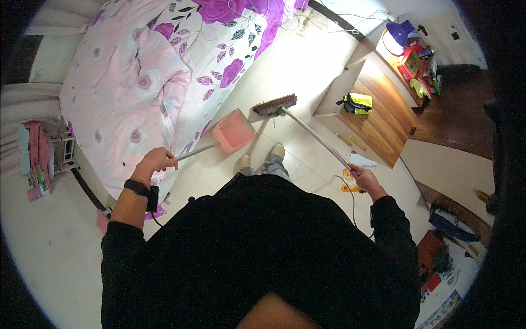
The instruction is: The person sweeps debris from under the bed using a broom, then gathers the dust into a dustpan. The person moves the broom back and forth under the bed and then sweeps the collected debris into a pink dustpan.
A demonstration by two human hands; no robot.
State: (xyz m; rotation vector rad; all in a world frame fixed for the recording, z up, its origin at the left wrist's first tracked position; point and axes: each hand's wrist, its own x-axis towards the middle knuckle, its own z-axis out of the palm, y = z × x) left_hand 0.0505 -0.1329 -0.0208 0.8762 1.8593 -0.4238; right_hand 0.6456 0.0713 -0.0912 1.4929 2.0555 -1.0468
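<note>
My left hand (158, 160) is closed round the handle of a pink long-handled dustpan (235, 130), whose pan is beside the bed, in front of my feet. My right hand (365, 179) grips the metal handle of a broom (274, 105) with dark reddish-brown bristles. The broom head is just beyond and to the right of the pan, the two apart. Dark debris hangs at the broom head's near side. Whether the pan holds anything is hard to tell.
At the left is a bed (119, 94) with a pink quilt and floral sheet. A wooden cabinet (382, 119) on the right carries a yellow-and-black pouch (358, 103). An orange-yellow packet (349, 181) and white paper (363, 161) lie near my right hand. Cables (349, 31) run along the far floor.
</note>
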